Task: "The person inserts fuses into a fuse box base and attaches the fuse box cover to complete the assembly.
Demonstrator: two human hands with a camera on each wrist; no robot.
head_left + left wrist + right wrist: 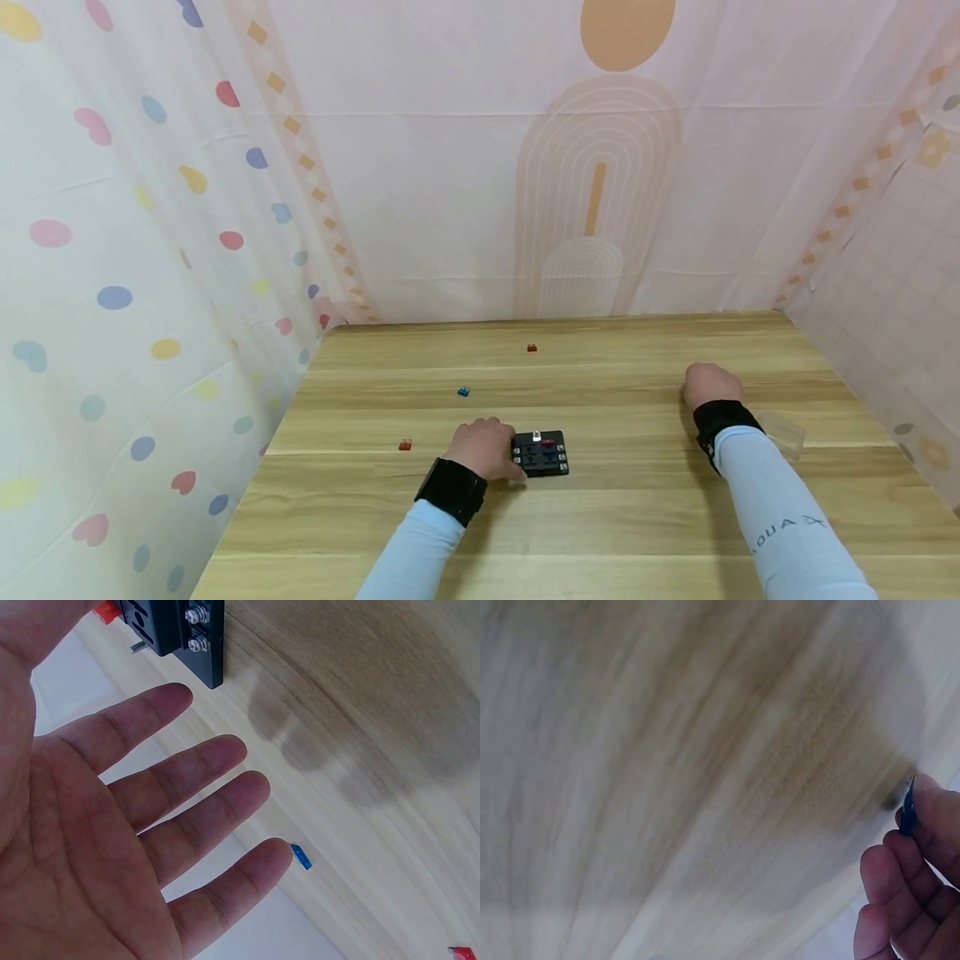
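A black fuse block (531, 460) with screw terminals along its sides lies on the table; a red fuse (548, 442) and a blue one sit in it. My left hand (483, 447) is at the block's left side, its thumb by the near corner. The left wrist view shows that hand's fingers (199, 832) spread and nearly straight, apart from the block (214, 656). Farther right, my right hand (711, 385) is low over the table. Its thumb and index finger pinch a small dark blue blade fuse (908, 806), hidden from the head view.
Loose on the wooden table (622, 525) lie a blue fuse (464, 391), a red fuse (405, 445) to the left and another red fuse (532, 347) toward the back. A see-through piece (787, 433) lies beside the right wrist. Patterned curtains (435, 208) border the table.
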